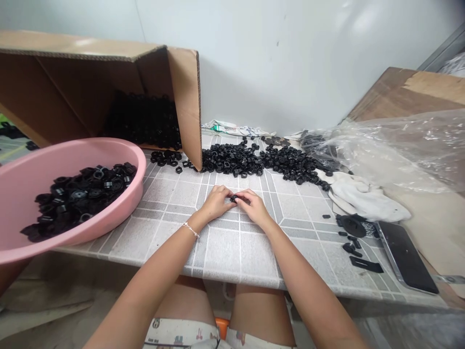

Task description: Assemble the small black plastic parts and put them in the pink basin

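A small black plastic part (233,198) is pinched between both hands, low over the middle of the checked tabletop. My left hand (217,202) grips it from the left, thumb and fingers closed, with a bracelet (191,230) on that wrist. From the right, the fingertips of my right hand (252,205) close on the same part. Its exact shape is mostly hidden by the fingers. Just beyond the hands lies a long heap of similar black plastic parts (232,160), some of them ring-shaped.
A pink basin (141,182) of black parts stands at the left. Behind it a cardboard box (189,102) lies with its opening toward me, black parts inside. On the right are a white cloth (363,196), a phone (407,257), loose black pieces (366,264) and clear plastic film (395,140).
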The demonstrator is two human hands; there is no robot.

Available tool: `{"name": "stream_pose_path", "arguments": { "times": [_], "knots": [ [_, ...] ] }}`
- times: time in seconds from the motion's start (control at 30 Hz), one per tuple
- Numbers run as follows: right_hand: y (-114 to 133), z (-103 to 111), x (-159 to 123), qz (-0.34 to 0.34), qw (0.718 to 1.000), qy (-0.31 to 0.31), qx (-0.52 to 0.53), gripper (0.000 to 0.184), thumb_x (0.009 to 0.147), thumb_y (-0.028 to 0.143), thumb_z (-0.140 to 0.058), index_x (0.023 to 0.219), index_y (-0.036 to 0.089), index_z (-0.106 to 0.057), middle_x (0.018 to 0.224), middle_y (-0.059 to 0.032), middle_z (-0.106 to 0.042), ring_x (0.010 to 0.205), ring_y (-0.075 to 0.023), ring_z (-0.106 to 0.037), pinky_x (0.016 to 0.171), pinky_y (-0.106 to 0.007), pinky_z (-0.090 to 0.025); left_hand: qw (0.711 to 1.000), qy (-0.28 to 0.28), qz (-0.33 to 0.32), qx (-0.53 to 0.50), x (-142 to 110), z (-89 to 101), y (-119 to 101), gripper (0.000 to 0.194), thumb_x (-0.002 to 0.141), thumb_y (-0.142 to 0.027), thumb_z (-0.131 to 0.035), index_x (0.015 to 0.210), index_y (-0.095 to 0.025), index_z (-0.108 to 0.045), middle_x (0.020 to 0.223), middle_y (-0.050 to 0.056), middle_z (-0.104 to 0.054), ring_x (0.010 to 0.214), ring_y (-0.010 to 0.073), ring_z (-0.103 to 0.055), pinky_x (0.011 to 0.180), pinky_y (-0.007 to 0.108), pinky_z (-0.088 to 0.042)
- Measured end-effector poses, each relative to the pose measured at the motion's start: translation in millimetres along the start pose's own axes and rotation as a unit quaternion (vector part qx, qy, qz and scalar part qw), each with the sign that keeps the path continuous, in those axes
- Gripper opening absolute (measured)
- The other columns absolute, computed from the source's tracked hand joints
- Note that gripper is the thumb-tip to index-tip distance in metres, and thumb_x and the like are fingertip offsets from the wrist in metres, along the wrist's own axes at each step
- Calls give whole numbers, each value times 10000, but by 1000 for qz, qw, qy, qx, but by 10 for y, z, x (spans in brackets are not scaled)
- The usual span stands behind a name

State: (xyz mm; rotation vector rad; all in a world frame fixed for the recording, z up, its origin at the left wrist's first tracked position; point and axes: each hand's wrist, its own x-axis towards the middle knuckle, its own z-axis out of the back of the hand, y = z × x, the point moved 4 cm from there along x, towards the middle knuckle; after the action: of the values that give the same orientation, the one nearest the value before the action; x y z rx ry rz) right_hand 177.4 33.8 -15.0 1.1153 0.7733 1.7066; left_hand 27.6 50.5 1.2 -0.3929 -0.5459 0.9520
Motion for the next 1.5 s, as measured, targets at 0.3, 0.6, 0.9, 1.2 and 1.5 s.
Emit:
{"name": "stream_pose_path", "arguments": {
  "times": [0.3, 0.6, 0.9, 1.2, 1.5],
  "knots": [
    [-27, -18, -19, 31, 998, -11, -45, 115, 839, 315, -591, 855, 207, -630, 877, -42, -569, 844, -199, -577, 809, -369, -488, 1000, -4, 1, -7, -8, 6, -17, 201, 806, -326, -642, 947, -184, -665, 969, 67, -628, 1036, 253, -516, 955, 384, -417],
    [-48, 31, -1, -9, 1000, -2, 5, 203, 778, 233, -567, 972, 209, -622, 987, -60, -615, 917, -196, -595, 888, -390, -469, 1000, 3, 10, -8, -5, 11, -16, 197, 774, -280, -670, 939, -172, -666, 973, 71, -630, 1036, 249, -517, 958, 376, -415],
    [-81, 60, 1, -13, 999, -1, 45, 255, 713, 118, -460, 879, 208, -631, 1010, -58, -627, 966, -187, -598, 921, -383, -459, 1000, 1, 19, -15, -3, 14, -11, 219, 740, -271, -703, 934, -176, -668, 986, 69, -631, 1041, 256, -512, 943, 375, -428],
    [-81, 86, 0, -21, 998, -16, 50, 189, 761, 167, -484, 781, 212, -667, 1018, -62, -629, 1023, -207, -592, 963, -407, -436, 1000, 1, 21, -23, -8, 25, -25, 219, 748, -284, -688, 946, -193, -674, 981, 67, -628, 1045, 254, -517, 942, 378, -430],
    [-91, 118, 6, -26, 998, -25, 56, 232, 730, 119, -434, 688, 206, -645, 928, -48, -637, 887, -181, -608, 897, -378, -467, 1000, 8, 20, -21, 2, 15, -21, 205, 757, -267, -686, 944, -185, -659, 991, 64, -621, 1051, 249, -507, 952, 372, -417]
  ]
}}
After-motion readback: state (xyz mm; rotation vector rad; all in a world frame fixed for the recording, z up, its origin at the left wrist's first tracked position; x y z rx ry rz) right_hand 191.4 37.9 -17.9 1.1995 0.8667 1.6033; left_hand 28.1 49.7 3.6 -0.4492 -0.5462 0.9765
